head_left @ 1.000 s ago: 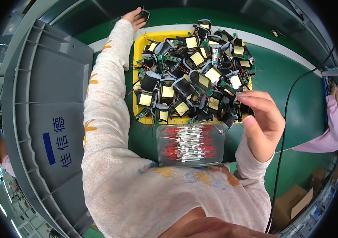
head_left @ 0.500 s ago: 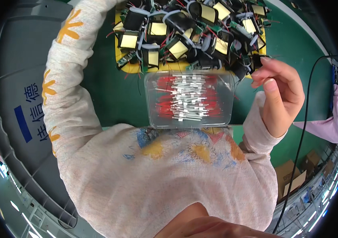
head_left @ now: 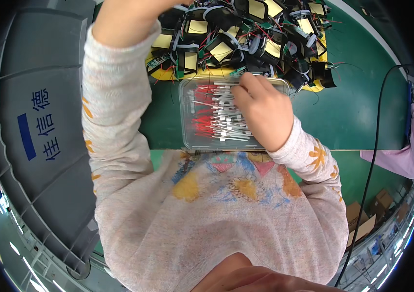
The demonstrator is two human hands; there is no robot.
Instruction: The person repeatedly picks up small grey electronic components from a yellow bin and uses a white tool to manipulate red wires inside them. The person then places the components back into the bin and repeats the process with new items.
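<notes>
My right hand (head_left: 267, 113) is over the right side of a clear plastic box (head_left: 183, 119), its fingers curled down among thin wire leads (head_left: 224, 125) with white middles and red ends. Its fingertips are hidden, so what they pinch does not show. My left hand (head_left: 131, 17) reaches over the far left of the table, past the left end of a yellow tray (head_left: 165, 74). The picture's top edge cuts off most of its fingers. Piled in that tray are black electronic units (head_left: 219, 48) with pale yellow pads, grey bands, green circuit boards and loose red and black wires.
The green tabletop (head_left: 357, 112) extends to the right, where a black cable (head_left: 376, 131) hangs. A grey crate (head_left: 46, 194) stands at left. Beyond the cable is a pink sleeve (head_left: 396, 158) of another person. Cardboard boxes (head_left: 362, 219) sit low at right.
My right hand has moved left, from beside the box to over the leads in it, and its fingers have curled down. My left forearm has drawn back, bringing part of the left hand into view.
</notes>
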